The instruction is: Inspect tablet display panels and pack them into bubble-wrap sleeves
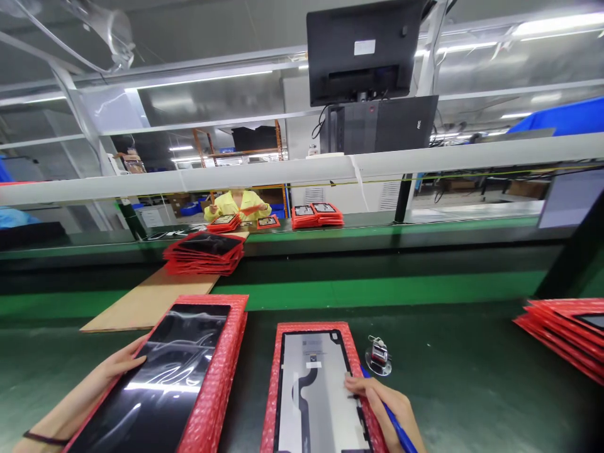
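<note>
Leftward, the left hand (pixel 120 365) lies on the edge of a black panel (pixel 160 384) in red wrap (pixel 221 365); I cannot tell whether it grips. Just right, the right hand (pixel 387 402), gripping a pen (pixel 401 434), touches a grey panel (pixel 316 402).

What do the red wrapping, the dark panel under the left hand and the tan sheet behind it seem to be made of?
Red wrapping: likely plastic bubble wrap, since its surface is dimpled with small cells.
Dark panel by the left hand: probably glass, as it is glossy and mirrors the ceiling lights.
Tan sheet: looks like cardboard, being matt brown and flat.
</note>
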The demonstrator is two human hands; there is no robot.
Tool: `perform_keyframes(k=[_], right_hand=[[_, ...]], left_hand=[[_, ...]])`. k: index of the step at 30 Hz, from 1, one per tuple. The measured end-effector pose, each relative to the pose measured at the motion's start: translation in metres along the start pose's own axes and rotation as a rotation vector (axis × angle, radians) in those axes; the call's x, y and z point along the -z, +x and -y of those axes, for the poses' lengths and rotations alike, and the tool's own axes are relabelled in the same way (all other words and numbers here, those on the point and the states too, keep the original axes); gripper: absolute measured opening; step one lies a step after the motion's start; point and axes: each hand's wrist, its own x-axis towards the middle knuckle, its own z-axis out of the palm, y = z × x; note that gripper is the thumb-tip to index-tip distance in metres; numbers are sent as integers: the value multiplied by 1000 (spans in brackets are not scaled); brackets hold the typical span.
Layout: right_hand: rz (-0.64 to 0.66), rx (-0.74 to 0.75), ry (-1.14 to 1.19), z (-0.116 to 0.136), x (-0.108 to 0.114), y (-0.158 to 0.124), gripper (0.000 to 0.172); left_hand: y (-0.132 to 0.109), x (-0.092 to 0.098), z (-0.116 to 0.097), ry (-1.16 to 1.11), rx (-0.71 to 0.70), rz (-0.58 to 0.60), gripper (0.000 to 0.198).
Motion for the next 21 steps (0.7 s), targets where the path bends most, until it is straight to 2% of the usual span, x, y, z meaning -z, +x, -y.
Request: perform_keyframes(k=[3,6,9,11,13,14,16,18,21], right_hand=[[-21,-100,152,0,1,0,42],[-98,-218,388,11,-1,2,56],[-69,-301,415,28,-5,-1,40],[9,-346,351,35,-10,-5,27],[71,-370,217,37,-16,-10,22],[84,-374,141,36,-19,-12,23],[76,-381,-4,33,-24,-16,30],[68,-385,-79,31,-26,-18,34],[81,-383,-140,32,-27,-19,32]], left_hand=[[-5,2,-8,27,89,11,34],[-6,3,-24,182,-6,-64,39],[-12,-9,-36,273,-101,-189,41],[-25,-31,-38,270,-112,-174,39],[-46,-61,-30,239,-131,-80,49],[-58,-78,-22,202,-113,8,54],[-81,-109,0,133,-9,200,54],[-97,-134,26,5,96,324,50],[-105,-155,57,-144,278,356,45]])
